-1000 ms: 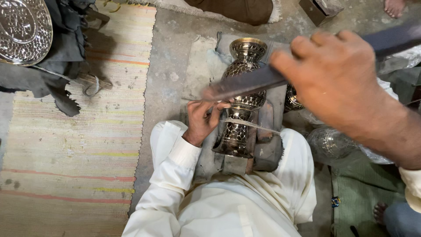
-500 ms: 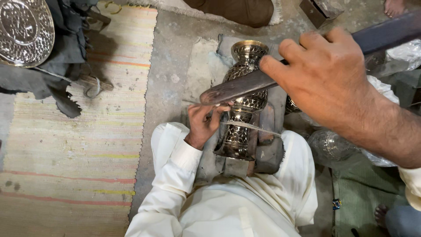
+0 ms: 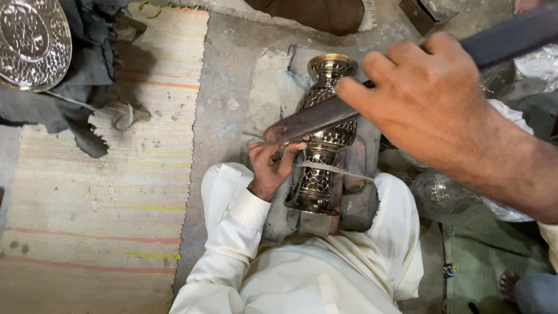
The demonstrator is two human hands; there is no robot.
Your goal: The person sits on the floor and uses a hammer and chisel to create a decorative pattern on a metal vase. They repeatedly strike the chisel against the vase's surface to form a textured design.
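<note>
At the far left edge of the striped mat, up in its top corner, an embossed metal tray lies on dark cloth. Right of the mat, on the bare concrete floor, the left hand pinches a thin chisel against the side of the engraved metal vase; its fingers are closed together on that tool. The vase lies on a grey block between the person's knees, its long axis running up and away from the body, mouth pointing to the top edge of the view, foot toward the lap. A white cord crosses its waist. Above it the right hand is clamped around a long dark hammer bar, which slants from upper right down to lower left. Compared with half a second ago, the bar's tip sits lower, closer to the left hand; the vase has not shifted.
</note>
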